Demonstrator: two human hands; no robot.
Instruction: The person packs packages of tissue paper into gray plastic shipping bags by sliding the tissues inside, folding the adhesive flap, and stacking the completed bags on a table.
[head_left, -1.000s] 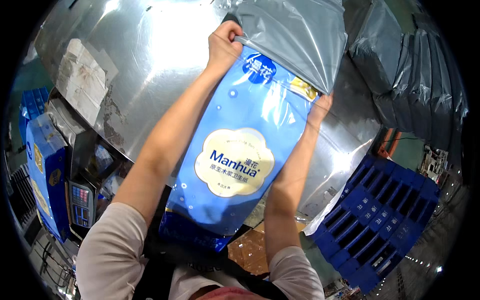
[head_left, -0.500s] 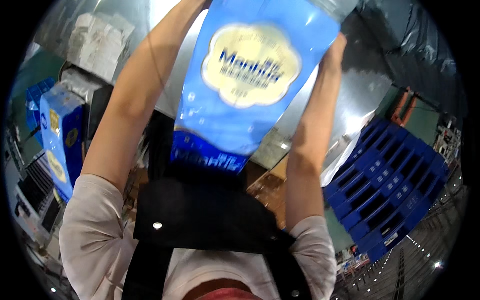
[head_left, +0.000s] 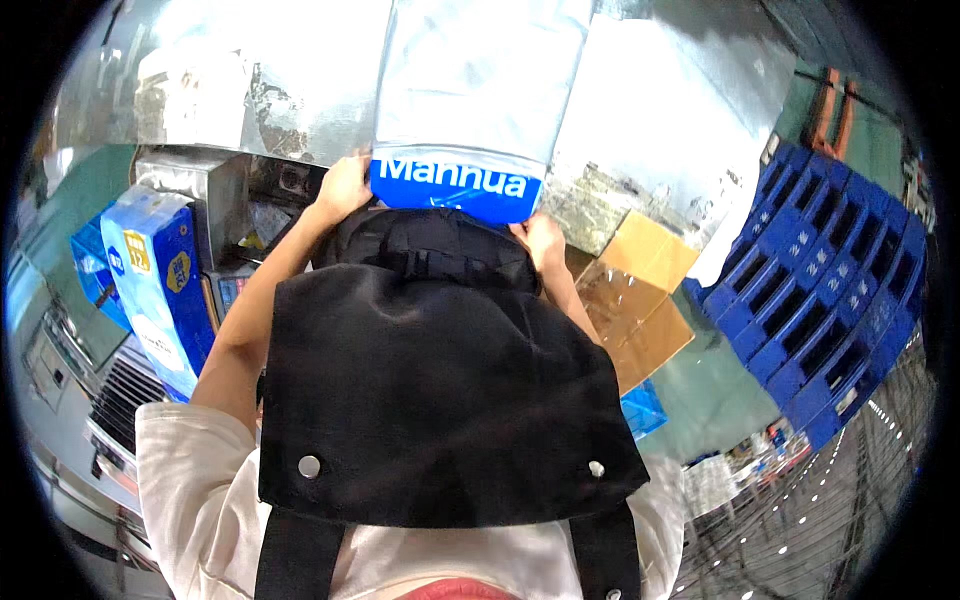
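Note:
A large clear plastic bag (head_left: 475, 85) with a bright blue printed band (head_left: 455, 187) along its near end stretches over the metal worktable ahead of me. My left hand (head_left: 347, 187) pinches this bag at its near left corner. On the opposite side, my right hand (head_left: 543, 240) has its fingers closed at the near right corner. The far end of the bag runs out of the picture. Whether anything lies inside cannot be made out. The black apron (head_left: 450, 390) on my chest bulges just below the band.
The shiny metal worktable (head_left: 670, 130) spans the top. An open cardboard box (head_left: 640, 310) stands below its right side, and dark blue plastic pallets (head_left: 815, 280) are farther right. At left are a tall blue-and-white package (head_left: 160, 290) and a metal box (head_left: 195, 185).
A tilted light-blue package face with a cream label filled the space between my arms; now the clear bag side with the blue band shows. Both hands have come nearer my body.

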